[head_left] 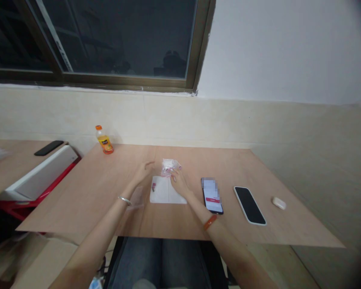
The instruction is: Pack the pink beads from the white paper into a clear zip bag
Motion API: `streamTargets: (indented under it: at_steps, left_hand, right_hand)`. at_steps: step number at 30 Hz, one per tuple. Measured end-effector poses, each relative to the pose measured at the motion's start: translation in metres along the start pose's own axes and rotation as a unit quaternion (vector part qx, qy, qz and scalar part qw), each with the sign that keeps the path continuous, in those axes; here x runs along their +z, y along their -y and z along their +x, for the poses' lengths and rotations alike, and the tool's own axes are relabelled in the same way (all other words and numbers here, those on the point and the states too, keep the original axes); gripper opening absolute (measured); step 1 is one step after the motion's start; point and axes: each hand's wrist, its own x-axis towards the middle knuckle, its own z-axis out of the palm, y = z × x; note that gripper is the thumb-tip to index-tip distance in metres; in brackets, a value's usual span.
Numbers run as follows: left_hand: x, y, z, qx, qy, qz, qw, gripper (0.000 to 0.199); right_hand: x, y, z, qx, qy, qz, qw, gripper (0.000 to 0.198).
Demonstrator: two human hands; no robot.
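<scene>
A crinkled clear plastic bag (167, 165) with white and reddish contents lies near the middle of the wooden table. My right hand (179, 182) has its fingers curled on the bag's near right edge. To the left of the bag is my left hand (142, 171), its fingers stretched out and holding nothing. Just below them a white sheet (165, 192) lies flat, partly covered by my right hand. On the sheet's left side sits a small dark reddish item (153, 187), too small to name. A flat clear plastic piece (136, 197) rests beside my left wrist.
Right of my right forearm are a lit phone (212, 196), a white-edged phone (249, 205) and a small white case (278, 203). An orange drink bottle (104, 140) stands at the back left. A white box (42, 176) and a black phone (49, 148) are farther left.
</scene>
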Motion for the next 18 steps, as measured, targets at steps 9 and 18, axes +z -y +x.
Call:
streamTargets:
  at_steps: [9, 18]
  left_hand:
    - [-0.024, 0.021, -0.076, -0.134, 0.026, 0.241, 0.961, 0.031]
    - [-0.007, -0.007, -0.156, -0.315, -0.063, 0.424, 0.847, 0.055]
  right_hand:
    - [0.067, 0.022, -0.023, 0.087, 0.039, 0.111, 0.989, 0.021]
    - [0.079, 0.015, -0.021, 0.115, 0.009, 0.119, 0.986, 0.029]
